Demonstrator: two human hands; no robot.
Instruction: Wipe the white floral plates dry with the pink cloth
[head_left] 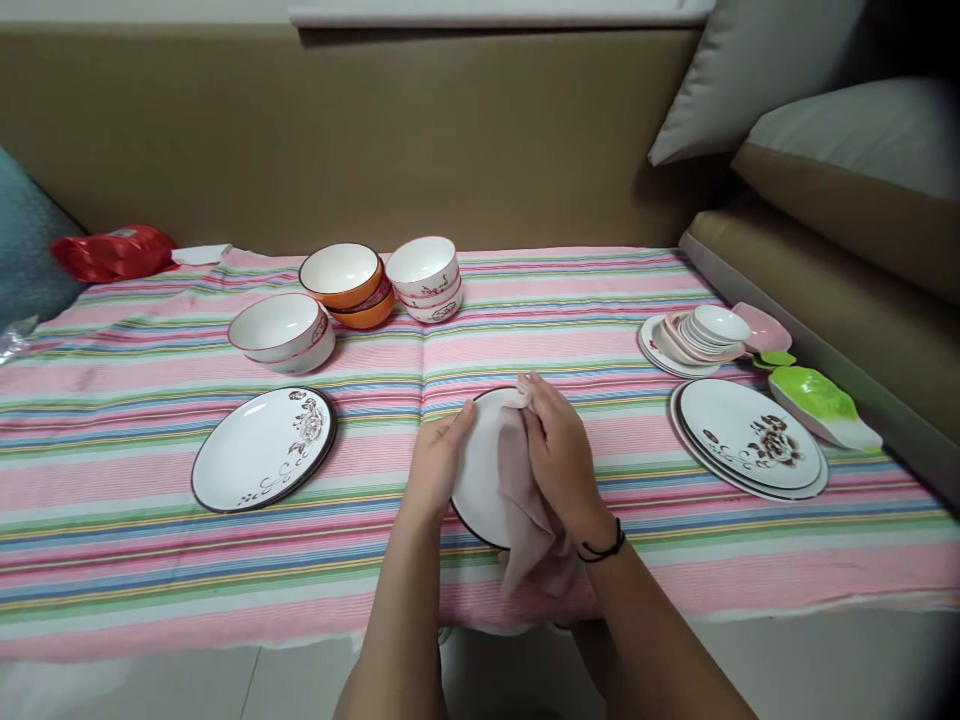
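Observation:
A white plate with a dark rim (480,465) is held over the striped cloth in front of me, its right part hidden. My left hand (437,455) grips the plate's left edge, thumb on the upper face. Against the right side of the plate, my right hand (562,455) presses a pinkish-grey cloth (525,490), which hangs down past the lower rim. A dark band circles the right wrist. On the left lies a small stack of flower-patterned plates (259,450); a similar stack of plates (742,435) lies on the right.
Stacked bowls stand at the back: white (277,330), orange (345,275) and patterned white (424,270). Small dishes (705,335) and a green leaf-shaped dish (817,405) sit at right, near cushions (847,150). A red shiny bag (116,255) lies far left. The striped cloth (165,560) ends near me.

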